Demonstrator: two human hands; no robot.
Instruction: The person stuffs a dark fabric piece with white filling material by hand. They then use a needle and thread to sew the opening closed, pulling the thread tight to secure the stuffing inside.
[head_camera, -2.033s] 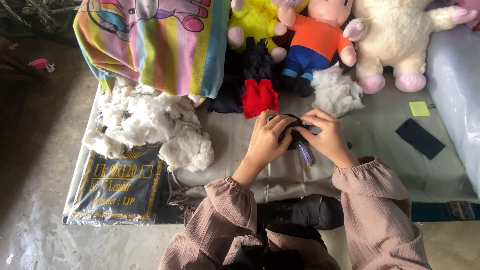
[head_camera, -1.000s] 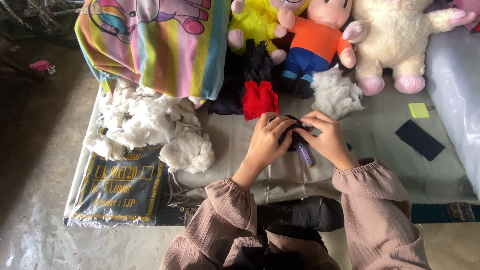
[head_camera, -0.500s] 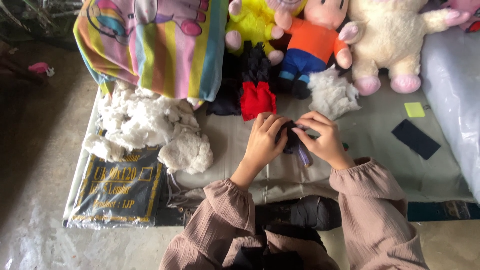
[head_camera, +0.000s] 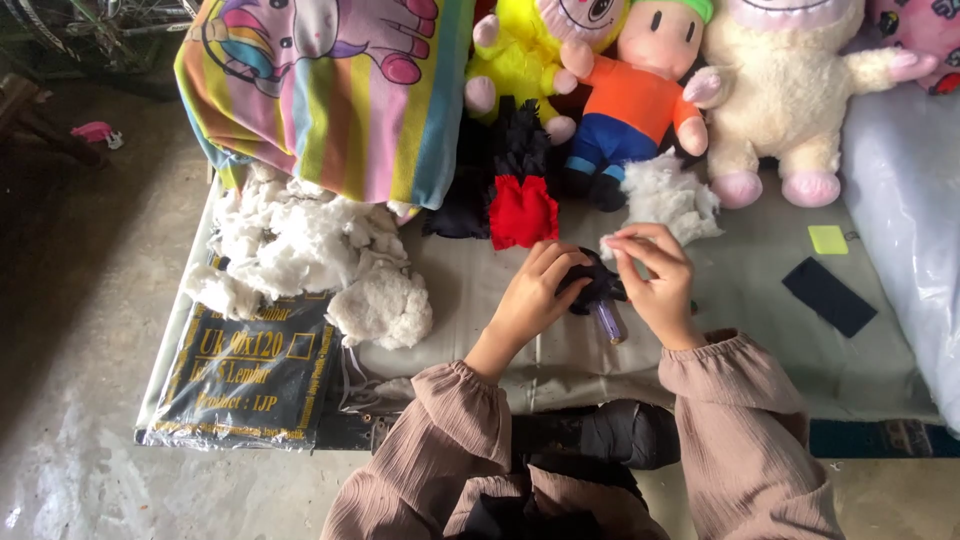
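Both hands meet over a grey mat (head_camera: 760, 330). My left hand (head_camera: 538, 290) grips a small black fabric piece (head_camera: 597, 284) from the left. My right hand (head_camera: 655, 280) holds the same piece from the right, and its fingertips pinch a wisp of white stuffing at the piece's top. A purple stick-like tool (head_camera: 608, 322) pokes out below the right hand. A loose tuft of white stuffing (head_camera: 665, 195) lies just beyond the hands, and a red and black fabric piece (head_camera: 522, 200) lies to its left.
A heap of white stuffing (head_camera: 300, 255) sits left, by a dark printed plastic package (head_camera: 250, 370). A striped cushion (head_camera: 330, 90) and plush toys, yellow (head_camera: 520, 50), orange-shirted (head_camera: 635, 95) and cream (head_camera: 790, 90), line the far edge. A yellow note (head_camera: 828, 239) and black patch (head_camera: 828, 296) lie right.
The hands have stayed in the same spot over the mat, working the black piece. The right hand's fingers have lifted to the piece's top with a wisp of white stuffing.
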